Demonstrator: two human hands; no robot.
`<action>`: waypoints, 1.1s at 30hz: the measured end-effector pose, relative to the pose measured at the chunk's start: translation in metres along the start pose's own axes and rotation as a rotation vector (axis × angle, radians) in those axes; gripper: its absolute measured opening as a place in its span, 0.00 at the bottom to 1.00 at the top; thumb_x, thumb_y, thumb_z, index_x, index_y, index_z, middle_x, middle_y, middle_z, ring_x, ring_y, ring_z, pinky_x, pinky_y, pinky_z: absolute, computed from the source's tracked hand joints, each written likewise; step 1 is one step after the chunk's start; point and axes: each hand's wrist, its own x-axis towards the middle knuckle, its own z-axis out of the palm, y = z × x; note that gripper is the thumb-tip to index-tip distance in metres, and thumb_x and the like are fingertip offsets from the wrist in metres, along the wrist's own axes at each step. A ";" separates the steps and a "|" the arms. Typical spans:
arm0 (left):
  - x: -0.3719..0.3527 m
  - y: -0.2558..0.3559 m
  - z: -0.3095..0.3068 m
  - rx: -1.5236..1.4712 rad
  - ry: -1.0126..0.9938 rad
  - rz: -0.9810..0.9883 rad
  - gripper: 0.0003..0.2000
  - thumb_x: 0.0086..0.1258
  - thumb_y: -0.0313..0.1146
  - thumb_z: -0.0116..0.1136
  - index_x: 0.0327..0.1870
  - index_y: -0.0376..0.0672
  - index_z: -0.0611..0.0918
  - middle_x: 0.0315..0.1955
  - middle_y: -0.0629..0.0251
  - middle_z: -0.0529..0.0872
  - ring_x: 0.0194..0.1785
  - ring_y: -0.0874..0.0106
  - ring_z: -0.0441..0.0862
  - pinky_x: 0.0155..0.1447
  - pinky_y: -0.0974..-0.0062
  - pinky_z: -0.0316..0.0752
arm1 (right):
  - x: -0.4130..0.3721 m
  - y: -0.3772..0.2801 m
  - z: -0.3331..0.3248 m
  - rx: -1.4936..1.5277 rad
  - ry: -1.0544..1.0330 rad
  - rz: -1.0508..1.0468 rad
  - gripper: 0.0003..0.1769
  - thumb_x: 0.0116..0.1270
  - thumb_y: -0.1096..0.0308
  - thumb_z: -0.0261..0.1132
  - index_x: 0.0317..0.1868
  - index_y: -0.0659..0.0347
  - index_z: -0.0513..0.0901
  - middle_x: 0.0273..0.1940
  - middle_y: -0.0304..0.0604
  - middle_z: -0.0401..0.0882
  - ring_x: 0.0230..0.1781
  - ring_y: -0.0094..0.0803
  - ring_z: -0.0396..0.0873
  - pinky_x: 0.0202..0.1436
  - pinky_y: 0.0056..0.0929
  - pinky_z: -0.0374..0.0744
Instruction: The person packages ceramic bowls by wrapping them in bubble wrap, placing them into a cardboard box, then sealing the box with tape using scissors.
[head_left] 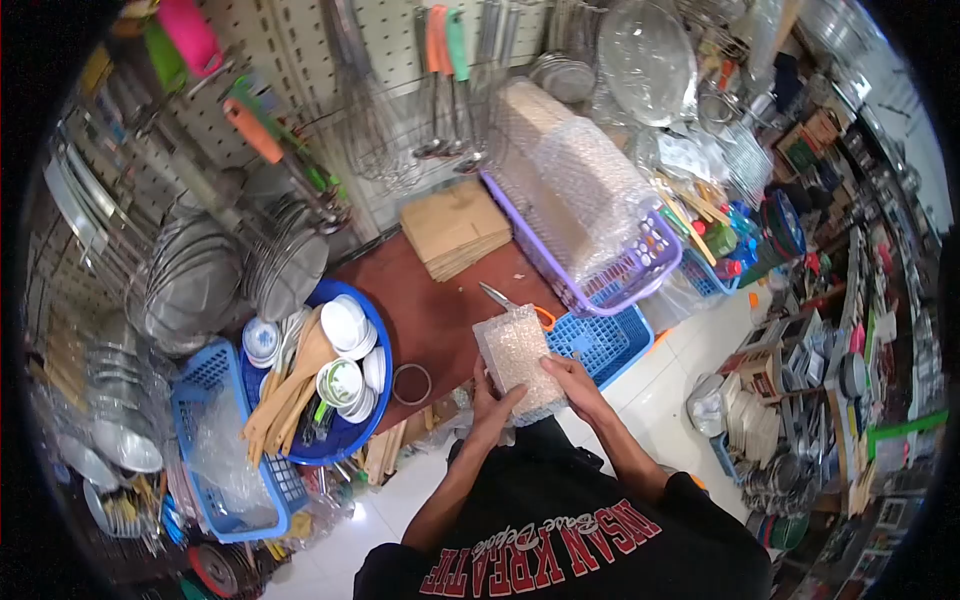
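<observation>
A flat brown rectangular package in bubble wrap (520,352) is held in front of my body. My left hand (488,408) grips its lower left side, fingers closed around the edge. On the lower right side, my right hand (577,386) clasps it with the thumb on top. Just beyond the package, scissors (494,295) with an orange handle lie on the red-brown tabletop (425,320), partly covered by the package. A roll of tape (411,384) rests to the left of my hands. What is inside the wrap cannot be made out.
Stacked brown cardboard pieces (455,230) lie at the back. A purple basket (650,285) holds large bubble-wrapped items, with a blue basket (610,345) below it. At left, a blue basin (380,400) carries bowls and wooden utensils, beside another blue basket (190,440). Whisks (370,140) and ladles hang behind.
</observation>
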 end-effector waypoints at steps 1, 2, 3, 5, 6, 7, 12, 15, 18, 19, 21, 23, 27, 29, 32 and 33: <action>-0.001 0.005 0.011 -0.020 -0.008 -0.007 0.49 0.62 0.22 0.65 0.79 0.47 0.42 0.71 0.52 0.62 0.72 0.60 0.64 0.74 0.62 0.63 | -0.009 -0.005 -0.004 0.031 -0.001 -0.044 0.28 0.74 0.55 0.62 0.66 0.67 0.76 0.54 0.41 0.82 0.52 0.25 0.79 0.58 0.25 0.75; -0.002 0.010 0.021 -0.041 -0.014 -0.011 0.50 0.61 0.21 0.65 0.79 0.47 0.42 0.71 0.52 0.62 0.72 0.60 0.64 0.73 0.61 0.64 | -0.017 -0.010 -0.012 -0.024 -0.040 -0.086 0.33 0.75 0.55 0.60 0.72 0.66 0.67 0.61 0.42 0.77 0.58 0.26 0.75 0.63 0.26 0.72; -0.003 0.014 0.031 -0.066 -0.029 -0.009 0.50 0.61 0.21 0.66 0.79 0.47 0.43 0.71 0.52 0.62 0.72 0.60 0.64 0.74 0.61 0.64 | -0.025 -0.015 -0.017 -0.042 -0.074 -0.136 0.34 0.74 0.55 0.61 0.73 0.66 0.65 0.63 0.43 0.76 0.60 0.26 0.74 0.64 0.28 0.71; -0.006 0.021 0.047 -0.116 -0.052 0.001 0.50 0.61 0.21 0.66 0.79 0.47 0.43 0.70 0.52 0.63 0.72 0.61 0.64 0.74 0.61 0.64 | -0.039 -0.025 -0.025 -0.083 -0.150 -0.234 0.37 0.74 0.54 0.61 0.75 0.66 0.61 0.66 0.43 0.73 0.63 0.28 0.71 0.67 0.30 0.69; -0.007 0.022 0.054 -0.103 -0.051 0.007 0.50 0.60 0.22 0.66 0.79 0.46 0.44 0.70 0.53 0.63 0.73 0.60 0.64 0.74 0.61 0.63 | -0.042 -0.029 -0.033 -0.117 -0.180 -0.243 0.42 0.71 0.57 0.64 0.77 0.65 0.56 0.70 0.45 0.67 0.68 0.31 0.66 0.72 0.33 0.64; -0.007 0.025 0.062 -0.106 -0.055 0.012 0.50 0.60 0.22 0.67 0.79 0.46 0.44 0.70 0.53 0.63 0.73 0.60 0.64 0.74 0.61 0.63 | -0.045 -0.032 -0.039 -0.123 -0.196 -0.275 0.42 0.70 0.59 0.65 0.78 0.65 0.56 0.71 0.45 0.65 0.70 0.32 0.65 0.73 0.33 0.62; 0.000 0.015 0.097 -0.076 -0.073 0.038 0.51 0.58 0.24 0.68 0.79 0.43 0.44 0.71 0.53 0.62 0.73 0.61 0.64 0.74 0.61 0.62 | -0.056 -0.043 -0.081 -0.050 -0.243 -0.260 0.49 0.62 0.65 0.73 0.78 0.64 0.54 0.75 0.44 0.60 0.75 0.34 0.58 0.77 0.35 0.57; 0.007 0.006 0.133 -0.016 -0.119 0.097 0.52 0.58 0.26 0.69 0.79 0.42 0.42 0.70 0.54 0.62 0.73 0.61 0.64 0.74 0.60 0.62 | -0.061 -0.057 -0.118 -0.106 -0.235 -0.317 0.51 0.58 0.63 0.76 0.77 0.61 0.57 0.73 0.44 0.61 0.74 0.38 0.60 0.75 0.40 0.62; 0.017 -0.005 0.171 0.066 -0.183 0.172 0.52 0.59 0.30 0.69 0.78 0.42 0.42 0.70 0.54 0.61 0.72 0.61 0.64 0.74 0.60 0.62 | -0.068 -0.081 -0.166 -0.215 -0.268 -0.325 0.52 0.56 0.61 0.78 0.77 0.57 0.59 0.71 0.44 0.60 0.72 0.42 0.63 0.69 0.43 0.72; 0.021 -0.011 0.183 0.080 -0.182 0.172 0.52 0.59 0.31 0.69 0.78 0.41 0.42 0.70 0.54 0.62 0.72 0.61 0.64 0.74 0.60 0.62 | -0.066 -0.087 -0.183 -0.233 -0.284 -0.310 0.52 0.55 0.61 0.78 0.77 0.57 0.59 0.71 0.44 0.61 0.71 0.41 0.64 0.68 0.43 0.72; 0.030 -0.024 0.207 0.100 -0.175 0.170 0.52 0.60 0.33 0.70 0.78 0.41 0.43 0.69 0.54 0.62 0.71 0.62 0.65 0.73 0.60 0.62 | -0.062 -0.096 -0.216 -0.273 -0.319 -0.270 0.53 0.55 0.61 0.79 0.78 0.57 0.59 0.71 0.44 0.61 0.70 0.41 0.65 0.67 0.42 0.73; 0.044 -0.033 0.230 0.162 -0.105 0.018 0.53 0.62 0.38 0.69 0.79 0.41 0.41 0.71 0.53 0.60 0.73 0.60 0.62 0.75 0.60 0.60 | -0.057 -0.105 -0.243 -0.270 -0.247 -0.232 0.50 0.56 0.62 0.78 0.76 0.57 0.63 0.69 0.43 0.66 0.67 0.39 0.70 0.65 0.42 0.75; 0.081 -0.056 0.257 0.216 -0.225 0.147 0.57 0.65 0.49 0.67 0.79 0.42 0.33 0.75 0.49 0.53 0.78 0.59 0.54 0.78 0.61 0.53 | -0.034 -0.114 -0.286 -0.105 -0.213 -0.257 0.40 0.61 0.62 0.74 0.72 0.65 0.68 0.64 0.44 0.75 0.61 0.35 0.75 0.63 0.36 0.75; 0.103 -0.056 0.271 0.277 -0.238 0.140 0.51 0.72 0.57 0.56 0.79 0.42 0.34 0.78 0.51 0.46 0.80 0.59 0.47 0.79 0.63 0.48 | -0.021 -0.133 -0.306 -0.031 -0.223 -0.240 0.38 0.63 0.61 0.72 0.70 0.69 0.69 0.62 0.46 0.77 0.59 0.33 0.76 0.62 0.32 0.75; 0.131 -0.054 0.292 0.350 -0.120 0.134 0.48 0.72 0.72 0.34 0.80 0.40 0.46 0.80 0.55 0.45 0.80 0.56 0.48 0.79 0.60 0.50 | 0.010 -0.160 -0.328 -0.009 -0.205 -0.264 0.33 0.67 0.57 0.67 0.65 0.72 0.73 0.56 0.46 0.81 0.56 0.31 0.78 0.59 0.30 0.76; 0.140 -0.055 0.295 0.442 -0.084 0.205 0.42 0.75 0.63 0.35 0.80 0.39 0.47 0.79 0.52 0.47 0.80 0.55 0.48 0.79 0.61 0.49 | 0.021 -0.172 -0.331 0.043 -0.226 -0.273 0.32 0.67 0.57 0.67 0.64 0.71 0.74 0.55 0.46 0.81 0.56 0.31 0.78 0.59 0.31 0.76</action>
